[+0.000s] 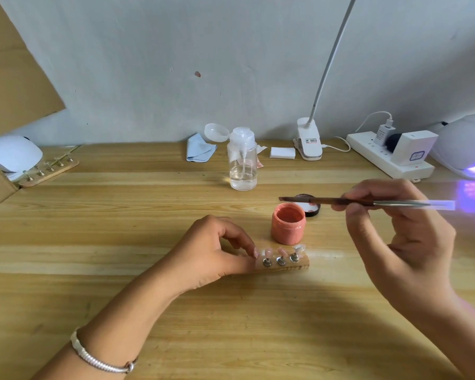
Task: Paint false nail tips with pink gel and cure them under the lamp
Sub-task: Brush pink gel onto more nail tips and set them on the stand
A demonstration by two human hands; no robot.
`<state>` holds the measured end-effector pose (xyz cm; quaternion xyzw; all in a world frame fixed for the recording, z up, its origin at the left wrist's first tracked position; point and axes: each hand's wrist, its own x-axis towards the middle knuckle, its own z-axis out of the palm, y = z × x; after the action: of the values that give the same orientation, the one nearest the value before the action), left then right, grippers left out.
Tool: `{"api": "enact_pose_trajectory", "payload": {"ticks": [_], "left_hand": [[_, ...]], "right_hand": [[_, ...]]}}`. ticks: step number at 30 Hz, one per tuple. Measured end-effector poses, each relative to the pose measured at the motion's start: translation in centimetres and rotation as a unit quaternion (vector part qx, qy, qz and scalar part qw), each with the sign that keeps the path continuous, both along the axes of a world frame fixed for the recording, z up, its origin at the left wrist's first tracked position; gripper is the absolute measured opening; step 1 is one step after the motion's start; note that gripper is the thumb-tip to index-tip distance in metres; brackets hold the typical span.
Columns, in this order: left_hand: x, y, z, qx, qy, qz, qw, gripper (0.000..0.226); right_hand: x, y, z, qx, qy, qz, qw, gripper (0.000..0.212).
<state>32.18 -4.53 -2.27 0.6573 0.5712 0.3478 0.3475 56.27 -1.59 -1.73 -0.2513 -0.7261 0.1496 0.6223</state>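
Table is wood. The lamp sits at its far right edge, glowing purple, mouth facing left and forward. Left hand has its fingers curled, thumb and forefinger pinching the left end of the stand. Right hand has its fingers closed on the brush in a pen-style pinch, other fingers loosely bent. Jar is open with pink gel, just behind the stand, and its lid lies behind that. The stand is at table centre with its long axis left-right, and the tips on its pegs lean away toward the jar. The brush's long axis is also left-right and near level; bristle end points left, held above the lid, handle toward the lamp. Likely step: loading gel for the clear tip at the right end (the others look pink, hard to be sure). To do it well, take a small bead, wipe the excess on the jar rim, keep the stand pinned flat, stroke base to free edge along each tip's length and stay off the pegs. Then slide the stand right into the lamp, tips up.
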Motion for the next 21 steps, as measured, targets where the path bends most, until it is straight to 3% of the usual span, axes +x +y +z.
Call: {"api": "enact_pose_trajectory", "payload": {"ticks": [14,21], "left_hand": [[0.39,0.11,-0.42,-0.025,-0.012,-0.025,0.999,0.016],[0.21,0.2,-0.63,-0.033,0.057,-0.014,0.998,0.022]], "right_hand": [[0.04,0.18,0.06,-0.001,0.0,-0.007,1.0,0.017],[0.27,0.54,0.07,-0.023,0.017,-0.032,0.999,0.012]]}}
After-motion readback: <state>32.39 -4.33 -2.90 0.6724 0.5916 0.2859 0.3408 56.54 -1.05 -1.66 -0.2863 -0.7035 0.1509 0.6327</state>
